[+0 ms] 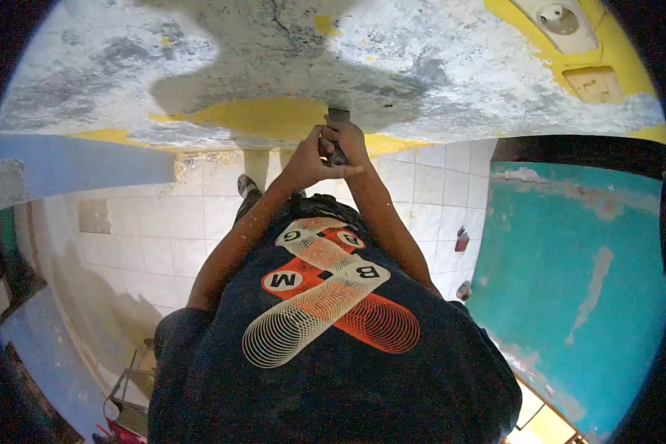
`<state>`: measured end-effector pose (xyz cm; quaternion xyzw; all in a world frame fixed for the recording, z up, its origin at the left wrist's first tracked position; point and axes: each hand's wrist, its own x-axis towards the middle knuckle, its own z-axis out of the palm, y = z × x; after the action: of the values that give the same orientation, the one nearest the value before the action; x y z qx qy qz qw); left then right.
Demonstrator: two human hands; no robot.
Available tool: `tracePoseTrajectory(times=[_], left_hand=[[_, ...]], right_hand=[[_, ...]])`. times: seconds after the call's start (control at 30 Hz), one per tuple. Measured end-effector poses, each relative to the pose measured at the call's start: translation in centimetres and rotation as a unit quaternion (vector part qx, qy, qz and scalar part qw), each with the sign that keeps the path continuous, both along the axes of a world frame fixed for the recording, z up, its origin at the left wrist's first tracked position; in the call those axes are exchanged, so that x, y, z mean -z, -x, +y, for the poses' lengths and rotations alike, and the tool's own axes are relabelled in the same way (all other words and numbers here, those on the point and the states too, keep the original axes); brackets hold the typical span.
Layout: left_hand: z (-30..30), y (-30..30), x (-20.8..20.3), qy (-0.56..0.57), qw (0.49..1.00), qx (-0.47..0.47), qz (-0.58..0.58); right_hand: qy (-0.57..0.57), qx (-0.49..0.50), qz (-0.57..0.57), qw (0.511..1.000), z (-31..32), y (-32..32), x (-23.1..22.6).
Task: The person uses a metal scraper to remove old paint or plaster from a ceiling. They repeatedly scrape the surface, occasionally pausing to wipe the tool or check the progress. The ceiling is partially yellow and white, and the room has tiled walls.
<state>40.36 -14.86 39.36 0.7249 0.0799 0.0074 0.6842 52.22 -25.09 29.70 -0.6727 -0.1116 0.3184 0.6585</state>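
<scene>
Nearest the camera, dark T-shirt (333,325) with a ringed orange-and-cream print. Past it, scraper (339,115) with a dark handle, blade close against the patchy grey-white wall (422,52), just above its lower edge and beside the right end of a long yellow paint patch (266,117). Too small to tell actual contact along the blade's edge. Held by the right hand (350,142), with fingers bent and closed round the handle; met from the other side by the left hand (307,161), with thumb stretched across near the handle's back end and fingers bent up beside the right ones. Cannot tell a left-hand pinch on the handle from a mere rest against the right hand.

Judging by the slim build, probably light and stiff, hard to break, perhaps slippery if dusty. Best taken by the handle, close behind the blade for steering, with a second hand at the back for push. Better kept clear of the front edge, possibly sharp. Likely apt to skid on such uneven wall if pressed at a tilt.
</scene>
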Motion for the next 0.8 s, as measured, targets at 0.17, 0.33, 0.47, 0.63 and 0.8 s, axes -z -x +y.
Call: tracePoseTrajectory(times=[0.17, 0.33, 0.47, 0.63, 0.8], left_hand=[[-0.2, 0.4, 3.2, -0.002, 1.0, -0.001, 0.02], [0.7, -1.1, 1.9, -0.023, 0.997, 0.03, 0.067], [0.6, 0.0, 0.5, -0.067, 0.995, 0.057, 0.048], [1.1, -0.7, 3.9, -0.099, 0.99, 0.042, 0.087], [0.9, -0.2, -4.2, -0.107, 0.991, 0.069, 0.044]], right_hand=[[-0.022, 0.09, 0.214, 0.972, 0.2, 2.9, -4.2], [0.023, 0.081, 0.139, 0.987, 0.4, 1.3, -1.0], [0.001, 0.077, 0.09, 0.993, -0.4, 2.9, -0.8], [0.053, 0.029, -0.068, 0.996, -0.1, 1.4, 4.6], [0.06, 0.028, -0.066, 0.996, -0.9, 3.1, -4.7]])
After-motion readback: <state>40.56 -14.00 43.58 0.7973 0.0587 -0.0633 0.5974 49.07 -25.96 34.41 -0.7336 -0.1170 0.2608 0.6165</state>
